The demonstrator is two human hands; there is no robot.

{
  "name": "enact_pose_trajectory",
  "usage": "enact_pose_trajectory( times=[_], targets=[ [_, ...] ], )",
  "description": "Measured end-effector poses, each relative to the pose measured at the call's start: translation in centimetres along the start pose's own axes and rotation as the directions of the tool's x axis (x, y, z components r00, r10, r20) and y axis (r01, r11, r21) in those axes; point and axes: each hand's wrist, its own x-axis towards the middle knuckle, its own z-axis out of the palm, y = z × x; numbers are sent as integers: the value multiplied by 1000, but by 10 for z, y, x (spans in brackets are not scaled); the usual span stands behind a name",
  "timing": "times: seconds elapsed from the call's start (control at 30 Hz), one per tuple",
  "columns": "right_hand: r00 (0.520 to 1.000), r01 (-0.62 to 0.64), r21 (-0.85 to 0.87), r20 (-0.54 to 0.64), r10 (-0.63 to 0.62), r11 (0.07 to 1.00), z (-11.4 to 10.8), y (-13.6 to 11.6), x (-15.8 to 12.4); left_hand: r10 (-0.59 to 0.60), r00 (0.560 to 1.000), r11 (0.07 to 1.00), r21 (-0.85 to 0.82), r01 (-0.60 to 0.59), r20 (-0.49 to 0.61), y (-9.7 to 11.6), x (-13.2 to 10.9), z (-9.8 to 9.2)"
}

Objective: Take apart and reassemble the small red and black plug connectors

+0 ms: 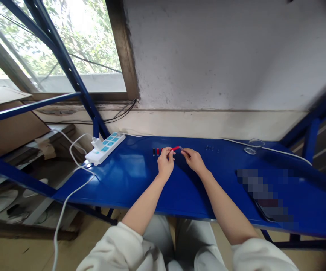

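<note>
My left hand [165, 162] and my right hand [193, 160] meet above the blue metal shelf [140, 180]. Between their pinched fingertips is a small red part [175, 148] with a pale tip toward the right hand. Both hands are closed on it. Just left of my left hand, a short row of small black and red pieces [156, 151] stands on the shelf. A few tiny dark bits [211, 148] lie beyond my right hand.
A white power strip [105, 148] with blue sockets lies at the shelf's back left, its white cable [64, 210] hanging to the floor. A clear round dish [253, 146] sits at the back right. Blue frame struts, a window and a white wall stand behind.
</note>
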Motion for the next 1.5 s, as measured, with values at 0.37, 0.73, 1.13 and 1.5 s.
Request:
enact_pose_trajectory(
  times=[0.37, 0.73, 1.13, 1.5],
  targets=[
    [1000, 6, -166, 30, -1, 986, -7, -1, -1, 21, 999, 1000, 12, -22, 30, -4, 2, -1],
    [997, 34, -137, 71, -25, 990, -5, -5, 1, -4, 983, 1000, 16, 1, 183, -2, 0, 2],
    [981, -194, 37, -23, 195, 980, 20, -8, 11, -125, 992, 977, -172, 126, 18, 0, 6, -2],
    [937, -285, -144, 167, 307, 948, 52, -1, 32, -368, 926, 849, -435, 300, -80, 4, 11, -5]
  ],
)
